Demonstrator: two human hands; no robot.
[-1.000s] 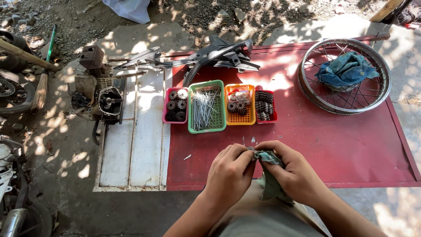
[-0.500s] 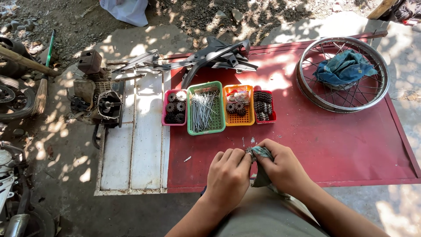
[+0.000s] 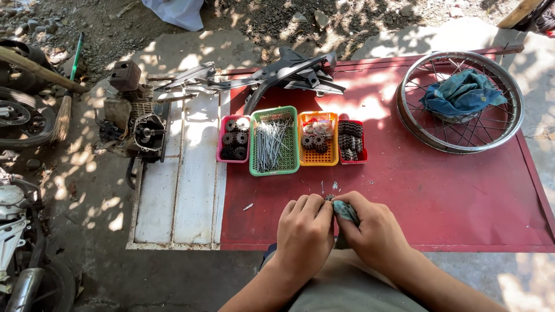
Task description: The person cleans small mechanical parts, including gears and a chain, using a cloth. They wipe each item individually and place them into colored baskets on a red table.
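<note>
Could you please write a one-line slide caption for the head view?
Left hand and right hand pinch a small part in a grey-green rag over a red sheet, near four baskets.

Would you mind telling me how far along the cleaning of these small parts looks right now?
Done: gears sit sorted in the pink basket, orange basket and red basket; spokes fill the green basket. In hand: the left hand and right hand press a small part, too hidden to name, into a bluish rag. Left: the wheel rim lies untouched.
</note>
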